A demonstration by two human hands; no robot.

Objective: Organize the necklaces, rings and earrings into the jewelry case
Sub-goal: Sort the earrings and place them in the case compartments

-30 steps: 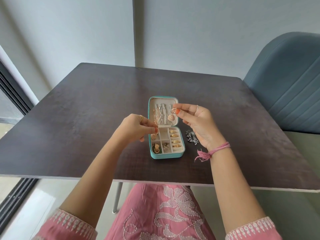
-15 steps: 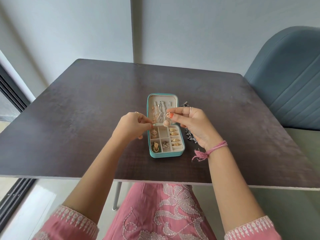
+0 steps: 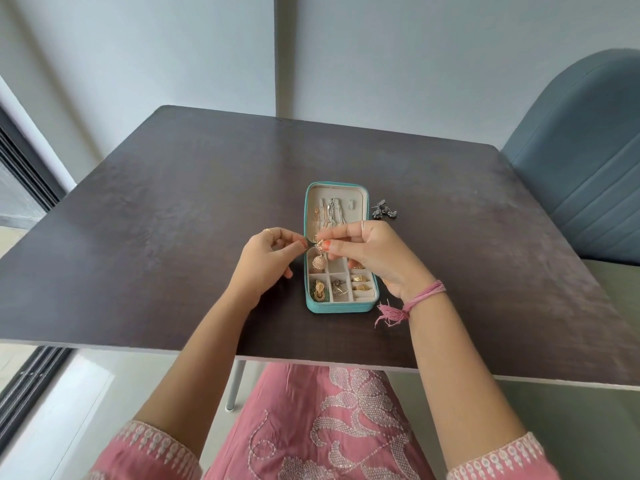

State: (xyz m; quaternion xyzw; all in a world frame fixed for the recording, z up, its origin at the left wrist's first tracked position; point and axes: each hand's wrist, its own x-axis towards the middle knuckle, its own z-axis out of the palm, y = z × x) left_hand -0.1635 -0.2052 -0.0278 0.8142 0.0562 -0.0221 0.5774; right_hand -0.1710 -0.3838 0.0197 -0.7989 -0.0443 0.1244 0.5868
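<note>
A small teal jewelry case (image 3: 338, 308) lies open on the dark table (image 3: 156, 237), its lid flat behind the tray. Gold and silver necklaces (image 3: 329, 214) hang in the lid. The tray compartments hold gold rings (image 3: 360, 283) on the right and earrings (image 3: 319, 289) at the front left. My right hand (image 3: 372, 252) pinches the top of a gold bell-shaped earring (image 3: 318, 262) that dangles over the tray's back-left compartment. My left hand (image 3: 268, 259) pinches something tiny at the earring's top; what it holds is too small to make out.
A dark metal pair of earrings (image 3: 382, 211) lies on the table just right of the lid. A blue-grey upholstered chair (image 3: 581, 161) stands at the table's right side. A wall is behind, a window frame at the left.
My right hand has carried the gold earring from in front of the lid down and left, over the back-left compartment. My left hand has met it at the earring's top.
</note>
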